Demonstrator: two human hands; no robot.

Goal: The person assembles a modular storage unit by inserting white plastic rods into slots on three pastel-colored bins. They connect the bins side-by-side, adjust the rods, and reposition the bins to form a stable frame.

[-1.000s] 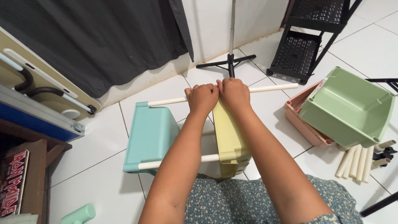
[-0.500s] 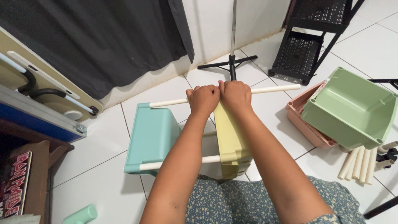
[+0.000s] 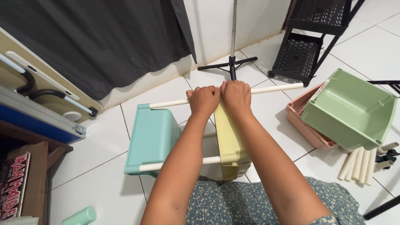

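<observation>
My left hand (image 3: 203,100) and my right hand (image 3: 236,96) are fists side by side on the far white rod (image 3: 275,88), over the top corner of the yellow plastic tray (image 3: 228,143). That tray stands on edge on the floor. A teal tray (image 3: 151,139) stands on edge to its left, threaded on the same far rod and on a near white rod (image 3: 179,163). The rod passes under both hands and its middle is hidden by them.
A green tray (image 3: 349,110) rests tilted in a pink tray (image 3: 304,125) at the right. Several loose white rods (image 3: 361,162) lie below them. A black shelf rack (image 3: 310,37) and a tripod base (image 3: 231,64) stand behind. A dark curtain (image 3: 96,37) hangs at the back left.
Both hands stay clamped on the far rod over the yellow tray. Trays and rods keep their places; only the view shifts slightly.
</observation>
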